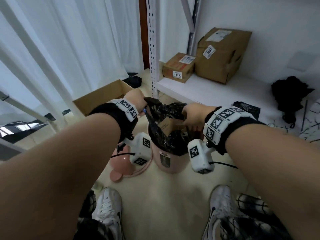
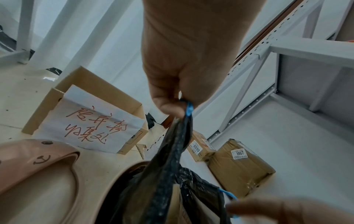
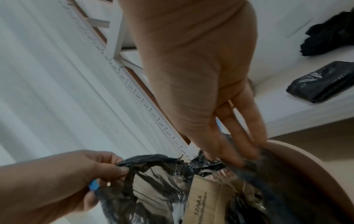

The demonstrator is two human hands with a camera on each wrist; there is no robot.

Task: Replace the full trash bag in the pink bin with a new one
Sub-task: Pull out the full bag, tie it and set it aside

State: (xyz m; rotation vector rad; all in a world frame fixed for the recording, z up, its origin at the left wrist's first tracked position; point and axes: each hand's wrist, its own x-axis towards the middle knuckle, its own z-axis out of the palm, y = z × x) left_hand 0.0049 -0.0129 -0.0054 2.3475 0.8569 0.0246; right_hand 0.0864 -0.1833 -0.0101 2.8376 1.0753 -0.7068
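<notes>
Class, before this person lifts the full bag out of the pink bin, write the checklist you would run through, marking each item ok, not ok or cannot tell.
1. Left hand grips the black bag by its blue drawstring: ok.
2. Right hand grips the opposite edge: not ok, fingers straight, only touching.
3. Lid off the pink bin: ok.
4. Bag mouth closed over the cardboard: not ok.
5. New folded bag ready on the shelf: ok.
6. Bag free of tears: cannot tell.
</notes>
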